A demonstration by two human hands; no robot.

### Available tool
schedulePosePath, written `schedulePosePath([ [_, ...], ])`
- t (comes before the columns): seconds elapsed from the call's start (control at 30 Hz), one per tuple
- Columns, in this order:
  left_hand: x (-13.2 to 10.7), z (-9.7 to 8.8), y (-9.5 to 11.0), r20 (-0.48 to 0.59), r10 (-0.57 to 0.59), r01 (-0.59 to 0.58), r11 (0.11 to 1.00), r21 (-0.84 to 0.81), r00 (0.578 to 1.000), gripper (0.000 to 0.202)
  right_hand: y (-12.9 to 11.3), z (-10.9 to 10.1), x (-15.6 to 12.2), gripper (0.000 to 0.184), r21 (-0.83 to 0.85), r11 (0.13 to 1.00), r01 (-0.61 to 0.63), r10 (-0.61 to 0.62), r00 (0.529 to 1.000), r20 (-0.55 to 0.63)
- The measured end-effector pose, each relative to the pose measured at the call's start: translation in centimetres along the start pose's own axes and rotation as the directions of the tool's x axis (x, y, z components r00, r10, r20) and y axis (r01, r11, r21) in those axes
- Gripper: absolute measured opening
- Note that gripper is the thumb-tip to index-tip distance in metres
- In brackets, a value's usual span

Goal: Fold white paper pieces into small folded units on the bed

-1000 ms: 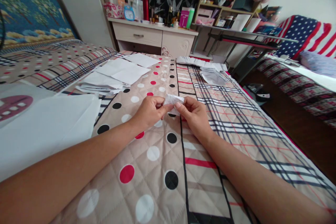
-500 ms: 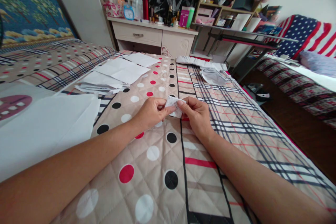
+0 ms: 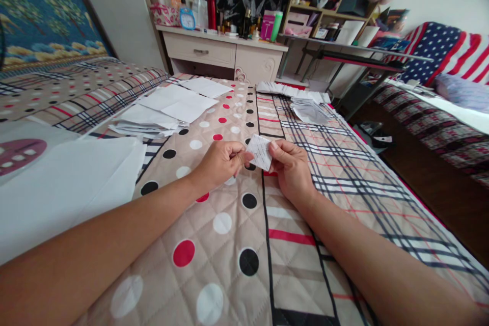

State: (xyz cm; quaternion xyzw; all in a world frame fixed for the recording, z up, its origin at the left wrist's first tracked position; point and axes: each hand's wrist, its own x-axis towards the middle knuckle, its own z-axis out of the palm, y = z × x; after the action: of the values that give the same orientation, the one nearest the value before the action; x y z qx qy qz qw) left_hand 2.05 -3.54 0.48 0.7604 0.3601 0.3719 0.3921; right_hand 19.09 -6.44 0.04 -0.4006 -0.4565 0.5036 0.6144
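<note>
Between my two hands, just above the bedspread (image 3: pixel 222 222), is a small white packet (image 3: pixel 260 152) with faint printed lines on it. My left hand (image 3: pixel 222 161) pinches its left corner between thumb and fingers. At its right edge, my right hand (image 3: pixel 291 165) grips it with the thumb on top; the fingers beneath are partly hidden. Farther off to the right lies a heap of similar-looking whitish packets (image 3: pixel 309 110), beside a long folded strip of them (image 3: pixel 284 89).
White sheets (image 3: pixel 153 114) lie stacked on the bed at the left. Nearer, a large white bag or sheet (image 3: pixel 72 183) bears a pink oval print. Beyond the bed stands a dresser (image 3: pixel 198 51) with bottles and a clock (image 3: pixel 187 18). The bed's right edge drops to the floor.
My right hand has shifted slightly right and its thumb has slid to the packet's edge. More of the packet's printed face shows, turned a little. My left hand has barely moved.
</note>
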Motion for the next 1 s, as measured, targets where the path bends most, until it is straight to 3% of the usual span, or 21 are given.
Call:
schedulePosePath([
  [0.1, -0.1, -0.1, 0.3, -0.012, 0.088, -0.086, 0.993, 0.076, 0.996, 0.041, -0.1, 0.1, 0.1, 0.026, 0.029, 0.999, -0.026, 0.027, 0.999, -0.033],
  [0.17, -0.1, -0.2, 0.5, -0.002, 0.102, -0.102, 0.994, 0.04, 0.995, 0.046, -0.2, 0.2, 0.2, 0.027, 0.032, 0.999, -0.035, 0.036, 0.999, -0.04],
  [0.3, -0.2, -0.1, 0.4, -0.006, -0.021, 0.02, 0.989, -0.147, 1.0, 0.054, -0.1, 0.1, 0.1, 0.024, 0.022, 0.999, -0.046, 0.047, 0.999, -0.01],
  [0.4, -0.2, 0.1, 0.3, 0.011, -0.071, 0.072, 0.973, -0.221, 0.997, 0.046, -0.2, 0.2, -0.1, 0.025, -0.043, 0.998, -0.053, 0.054, 0.998, 0.022],
  [0.5, -0.1, 0.3, 0.4, 0.017, -0.035, 0.037, 0.982, -0.184, 0.999, 0.04, -0.4, 0.6, -0.6, 0.027, -0.131, 0.991, -0.035, 0.047, 0.995, 0.084],
  [0.73, -0.4, 0.7, 0.8, -0.097, -0.007, -0.004, 0.993, -0.119, 0.995, 0.039, -0.3, 1.0, -0.9, 0.032, -0.189, 0.982, -0.026, 0.051, 0.991, 0.127],
  [1.0, -0.1, 0.7, 0.7, -0.117, 0.05, -0.047, 0.998, 0.036, 0.992, 0.046, -0.2, 0.6, -0.8, 0.033, -0.149, 0.988, -0.026, 0.028, 1.0, 0.01],
])
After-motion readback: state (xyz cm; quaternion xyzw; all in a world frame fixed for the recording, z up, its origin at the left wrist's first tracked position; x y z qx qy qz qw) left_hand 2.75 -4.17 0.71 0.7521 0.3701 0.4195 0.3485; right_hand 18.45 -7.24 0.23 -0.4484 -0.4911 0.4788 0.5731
